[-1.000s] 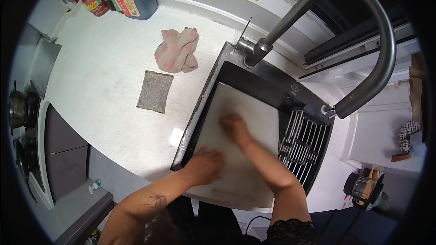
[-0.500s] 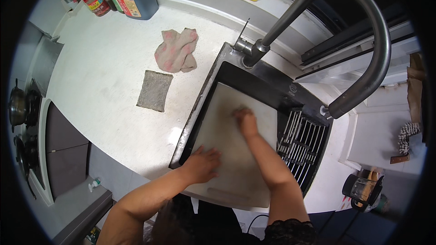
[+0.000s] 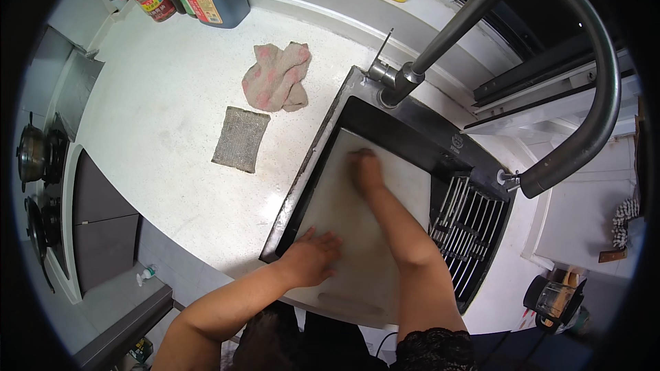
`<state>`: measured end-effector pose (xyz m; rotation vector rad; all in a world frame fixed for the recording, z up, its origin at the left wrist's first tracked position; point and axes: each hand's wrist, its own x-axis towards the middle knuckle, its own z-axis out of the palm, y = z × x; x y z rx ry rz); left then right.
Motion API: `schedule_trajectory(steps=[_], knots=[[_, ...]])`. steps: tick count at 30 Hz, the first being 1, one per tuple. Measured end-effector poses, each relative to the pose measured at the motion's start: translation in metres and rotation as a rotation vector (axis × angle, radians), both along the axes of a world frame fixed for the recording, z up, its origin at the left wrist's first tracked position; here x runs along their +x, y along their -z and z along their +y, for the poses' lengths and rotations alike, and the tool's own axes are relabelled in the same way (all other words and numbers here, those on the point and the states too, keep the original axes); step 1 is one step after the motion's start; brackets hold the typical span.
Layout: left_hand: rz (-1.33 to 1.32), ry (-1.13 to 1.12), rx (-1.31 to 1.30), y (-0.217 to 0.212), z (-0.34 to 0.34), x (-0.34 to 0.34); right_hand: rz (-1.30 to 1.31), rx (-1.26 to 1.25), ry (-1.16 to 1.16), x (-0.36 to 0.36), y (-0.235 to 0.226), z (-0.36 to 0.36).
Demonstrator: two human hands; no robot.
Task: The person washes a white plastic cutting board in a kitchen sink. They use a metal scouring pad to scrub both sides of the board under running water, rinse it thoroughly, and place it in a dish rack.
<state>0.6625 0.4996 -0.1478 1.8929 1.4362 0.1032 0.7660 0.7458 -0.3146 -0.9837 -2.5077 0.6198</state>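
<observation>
Though pale, the board [image 3: 368, 254] looks smudged.

Measured against the pale board [image 3: 368, 254], the right hand [image 3: 366, 170] has travelled up from nearer its middle, first rightward, then slightly back left, and now works close to its far edge. The right forearm [image 3: 399, 223] has followed, its elbow shifting inward and farther forward along the board's right side.

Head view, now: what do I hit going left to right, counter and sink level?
Pot → gray square cloth → left hand → right hand → metal rack → black-and-clear jug.
</observation>
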Motion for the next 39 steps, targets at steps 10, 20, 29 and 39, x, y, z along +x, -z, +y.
schedule_trajectory(steps=[10, 20, 29, 39], knots=[[0.032, 0.026, 0.01, -0.001, 0.002, 0.001, 0.048, 0.023, -0.129, -0.006, -0.023, -0.024], [0.018, 0.048, 0.021, -0.001, 0.0, -0.002, -0.022, -0.032, -0.049, 0.004, -0.011, -0.036], [0.066, 0.079, -0.015, -0.006, 0.009, 0.003, -0.132, 0.058, 0.031, 0.031, -0.01, -0.027], [0.048, -0.036, -0.189, -0.029, 0.015, 0.009, -0.14, 0.066, 0.019, 0.06, -0.026, -0.021]])
